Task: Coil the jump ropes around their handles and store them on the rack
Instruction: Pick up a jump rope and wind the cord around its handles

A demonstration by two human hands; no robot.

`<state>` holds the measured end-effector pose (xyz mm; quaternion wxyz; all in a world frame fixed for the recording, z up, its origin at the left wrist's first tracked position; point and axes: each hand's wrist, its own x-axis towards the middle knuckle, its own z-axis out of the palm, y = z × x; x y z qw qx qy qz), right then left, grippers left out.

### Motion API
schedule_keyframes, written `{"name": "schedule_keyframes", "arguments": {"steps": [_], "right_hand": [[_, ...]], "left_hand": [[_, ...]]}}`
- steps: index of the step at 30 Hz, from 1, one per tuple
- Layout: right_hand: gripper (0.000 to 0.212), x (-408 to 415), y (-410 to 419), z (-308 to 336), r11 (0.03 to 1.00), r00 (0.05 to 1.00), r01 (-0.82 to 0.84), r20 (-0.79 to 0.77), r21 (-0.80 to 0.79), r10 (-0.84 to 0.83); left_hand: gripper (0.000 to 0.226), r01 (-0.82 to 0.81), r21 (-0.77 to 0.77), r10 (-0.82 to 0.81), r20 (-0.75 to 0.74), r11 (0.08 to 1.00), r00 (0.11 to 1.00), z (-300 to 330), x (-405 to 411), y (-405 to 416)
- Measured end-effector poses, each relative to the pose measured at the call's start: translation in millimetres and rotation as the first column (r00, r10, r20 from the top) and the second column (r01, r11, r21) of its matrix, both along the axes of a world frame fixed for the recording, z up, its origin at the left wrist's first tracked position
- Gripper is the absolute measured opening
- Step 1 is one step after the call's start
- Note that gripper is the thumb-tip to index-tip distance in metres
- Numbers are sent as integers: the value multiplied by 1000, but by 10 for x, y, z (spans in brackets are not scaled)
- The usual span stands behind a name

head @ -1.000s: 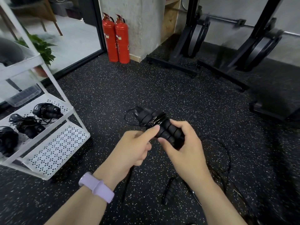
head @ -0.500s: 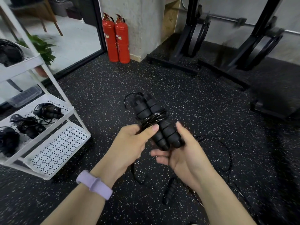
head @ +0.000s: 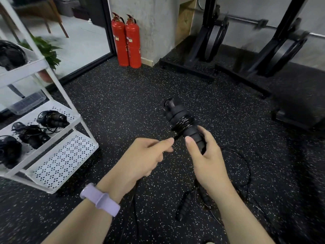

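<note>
My right hand (head: 205, 155) grips the lower end of two black ribbed jump rope handles (head: 181, 120) held together, with thin black rope wound round their middle. My left hand (head: 146, 159) pinches the loose rope just left of the handles, and the cord runs down from it toward the floor. Another jump rope (head: 184, 203) lies uncoiled on the floor below my right hand, its thin cord looping out to the right. The white rack (head: 58, 155) stands at the left with several coiled ropes (head: 51, 118) on its middle shelf.
Two red fire extinguishers (head: 126, 41) stand by a concrete pillar at the back. Black weight racks (head: 216, 37) with plates stand along the far wall. A potted plant (head: 45, 51) sits behind the rack. The floor is black speckled rubber.
The handles swung from pointing up-left to more upright and shifted right. My left hand slid off the bundle and now pinches the cord beside it. The view moved slightly.
</note>
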<state>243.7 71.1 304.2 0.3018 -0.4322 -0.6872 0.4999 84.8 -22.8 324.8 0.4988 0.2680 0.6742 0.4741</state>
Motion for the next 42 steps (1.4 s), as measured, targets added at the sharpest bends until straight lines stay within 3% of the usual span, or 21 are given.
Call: {"name": "schedule_keyframes", "arguments": {"steps": [2, 4, 6, 11, 16, 19, 23, 25, 27, 29, 31, 34, 37, 39, 42], "right_hand": [[55, -47, -57, -38, 991, 992, -48, 122, 125, 32], [52, -104, -122, -70, 948, 978, -132, 196, 290, 77], [50, -145, -140, -74, 897, 965, -180, 250, 405, 81], [59, -213, -207, -51, 816, 953, -234, 292, 528, 84], [63, -212, -257, -40, 851, 958, -249, 248, 463, 146], [49, -195, -285, 14, 934, 980, -197, 32, 298, 196], [15, -173, -225, 90, 992, 962, -31, -273, -126, -5], [28, -171, -192, 131, 892, 940, -59, -325, -448, -102], [49, -160, -181, 172, 705, 931, -229, -363, -671, -44], [52, -114, -168, 188, 554, 879, -404, -476, -728, 16], [44, -59, -137, 180, 519, 829, -471, -559, -713, -17], [39, -32, -140, 157, 622, 831, -420, -555, -661, -29], [34, -34, -154, 152, 833, 883, -285, -468, -474, 36], [39, -28, -145, 154, 952, 957, -163, -277, -260, 88], [60, -63, -140, 113, 996, 997, -79, 25, 32, 79]], "left_hand": [[46, 34, 12, -34, -48, 999, 998, -4, 38, -11], [69, 26, -8, -27, -174, 1000, 984, -23, 73, -24], [76, -31, -24, 25, -239, 999, 971, -48, 85, -35], [72, -239, -75, 233, -79, 968, 969, -69, 75, -33], [66, -302, -55, 303, 5, 952, 953, -85, 52, -33], [53, -314, -33, 314, -4, 949, 949, -68, 10, -23], [48, -234, -8, 234, 91, 972, 968, -57, -18, -21], [49, -180, 20, 178, 92, 983, 980, -63, 8, -18], [44, -138, 52, 133, 76, 989, 988, -71, 24, -8], [39, -91, 91, 85, 68, 992, 994, -52, 22, 0], [42, -50, 115, 44, 54, 992, 998, -20, 1, 0], [42, -5, 94, 7, -13, 996, 1000, 17, -19, -10], [46, -51, 28, 52, -55, 998, 997, -10, -28, -14], [41, -62, 9, 62, -10, 998, 998, -26, -34, -9], [31, -47, -4, 47, 117, 999, 992, -38, -41, 22]]}}
